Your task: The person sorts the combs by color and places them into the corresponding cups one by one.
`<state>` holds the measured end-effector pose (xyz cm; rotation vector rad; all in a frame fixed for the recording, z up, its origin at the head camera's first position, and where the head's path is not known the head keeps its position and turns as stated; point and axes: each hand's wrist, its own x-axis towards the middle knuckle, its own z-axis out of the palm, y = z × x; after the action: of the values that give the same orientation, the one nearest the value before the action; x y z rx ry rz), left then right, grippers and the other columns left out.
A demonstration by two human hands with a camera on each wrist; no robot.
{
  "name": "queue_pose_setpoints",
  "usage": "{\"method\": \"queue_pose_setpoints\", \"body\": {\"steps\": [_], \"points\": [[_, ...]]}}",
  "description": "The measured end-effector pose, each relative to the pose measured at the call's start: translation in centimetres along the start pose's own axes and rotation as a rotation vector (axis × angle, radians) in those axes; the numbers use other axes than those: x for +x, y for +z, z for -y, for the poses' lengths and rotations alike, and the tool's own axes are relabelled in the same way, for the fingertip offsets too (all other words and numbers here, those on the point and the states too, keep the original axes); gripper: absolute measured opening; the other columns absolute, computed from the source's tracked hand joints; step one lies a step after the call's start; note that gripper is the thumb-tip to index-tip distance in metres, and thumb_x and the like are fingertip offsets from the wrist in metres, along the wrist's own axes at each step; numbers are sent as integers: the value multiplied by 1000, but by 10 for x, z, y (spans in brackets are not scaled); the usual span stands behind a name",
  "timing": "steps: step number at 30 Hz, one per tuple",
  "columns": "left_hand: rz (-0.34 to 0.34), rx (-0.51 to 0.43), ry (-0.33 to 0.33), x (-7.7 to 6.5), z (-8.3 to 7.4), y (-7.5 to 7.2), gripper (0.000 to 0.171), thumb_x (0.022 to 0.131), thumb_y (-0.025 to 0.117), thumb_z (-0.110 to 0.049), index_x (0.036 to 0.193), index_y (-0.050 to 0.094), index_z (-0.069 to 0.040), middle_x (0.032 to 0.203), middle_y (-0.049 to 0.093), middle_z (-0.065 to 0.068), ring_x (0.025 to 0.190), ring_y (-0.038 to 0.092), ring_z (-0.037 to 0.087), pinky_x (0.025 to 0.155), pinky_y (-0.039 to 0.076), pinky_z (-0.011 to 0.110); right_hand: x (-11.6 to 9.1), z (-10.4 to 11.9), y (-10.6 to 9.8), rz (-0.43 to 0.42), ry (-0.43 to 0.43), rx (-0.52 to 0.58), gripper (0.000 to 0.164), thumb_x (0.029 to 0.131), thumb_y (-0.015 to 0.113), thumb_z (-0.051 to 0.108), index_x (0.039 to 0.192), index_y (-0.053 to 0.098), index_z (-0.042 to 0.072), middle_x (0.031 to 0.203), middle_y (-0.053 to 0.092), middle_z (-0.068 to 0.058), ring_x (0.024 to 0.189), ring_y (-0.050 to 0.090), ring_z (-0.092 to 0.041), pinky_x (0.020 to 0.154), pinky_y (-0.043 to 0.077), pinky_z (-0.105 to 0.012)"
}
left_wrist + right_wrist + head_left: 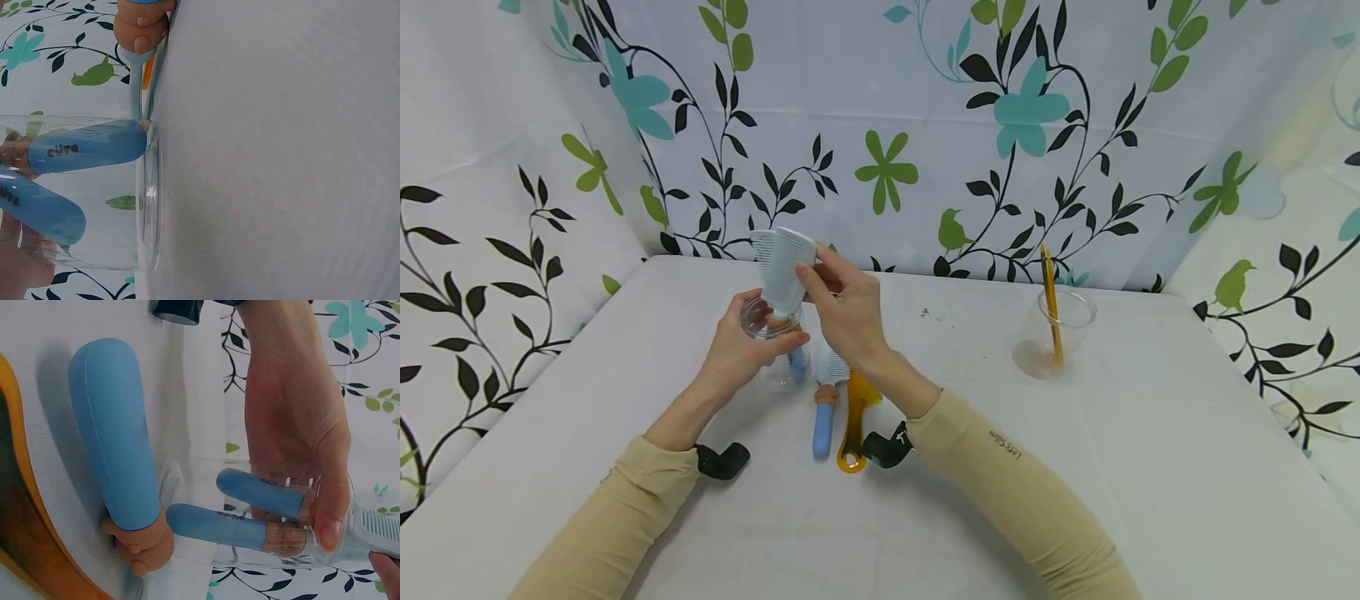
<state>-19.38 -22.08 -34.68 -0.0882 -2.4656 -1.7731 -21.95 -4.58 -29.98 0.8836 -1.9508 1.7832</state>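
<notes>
My left hand (730,354) grips a clear plastic cup (149,206) near its rim, thumb across the front. Two pale blue combs stand in it, their blue handles (219,525) down and their toothed heads above the rim. The nearer comb (792,271) is pinched at its head between the thumb and fingers of my right hand (850,304). Its neighbour comb (763,248) leans just behind it. On the table, a third blue-handled comb (823,429) with a brown figure at its neck lies beside an amber comb (853,417), partly under my right hand and wrist.
Farther right on the white table (1150,467) stands another clear cup (1037,358) with yellow pencil-like sticks (1051,304) leaning in it. A leaf-patterned cloth (820,75) hangs behind the table's far edge. Black wrist cameras (724,461) sit under both forearms.
</notes>
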Motion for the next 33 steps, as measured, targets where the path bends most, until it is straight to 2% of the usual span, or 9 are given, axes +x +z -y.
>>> {"method": "queue_pose_setpoints", "body": {"steps": [6, 15, 21, 33], "points": [[8, -5, -15, -1, -1, 0, 93, 84, 80, -31, 154, 22, -11, 159, 31, 15, 147, 29, 34, 119, 27, 58, 0, 0, 3, 63, 19, -45, 35, 102, 57, 13, 135, 60, 3, 117, 71, -18, 99, 74, -25, 78, 59, -21], [8, -3, -10, -2, -3, 1, 92, 85, 80, -29, 154, 21, -11, 158, 31, 15, 144, 31, 37, 117, 29, 61, 1, 3, 4, 111, 29, -162, 34, 102, 55, 10, 135, 58, 2, 113, 73, -17, 99, 74, -24, 83, 58, -20], [-9, 6, -4, -3, -3, -1, 91, 84, 80, -28, 153, 23, -8, 155, 35, 16, 139, 37, 36, 114, 34, 59, -3, 2, 7, 140, 40, -163, 28, 101, 57, 10, 127, 61, -1, 115, 73, -17, 102, 73, -25, 84, 57, -20], [-15, 12, 8, -1, 0, 0, 91, 84, 81, -29, 152, 24, -8, 152, 38, 16, 135, 41, 35, 112, 36, 58, -6, -1, 8, 113, 21, -135, 25, 99, 63, 12, 118, 67, -2, 112, 74, -15, 95, 74, -23, 81, 57, -17]]}}
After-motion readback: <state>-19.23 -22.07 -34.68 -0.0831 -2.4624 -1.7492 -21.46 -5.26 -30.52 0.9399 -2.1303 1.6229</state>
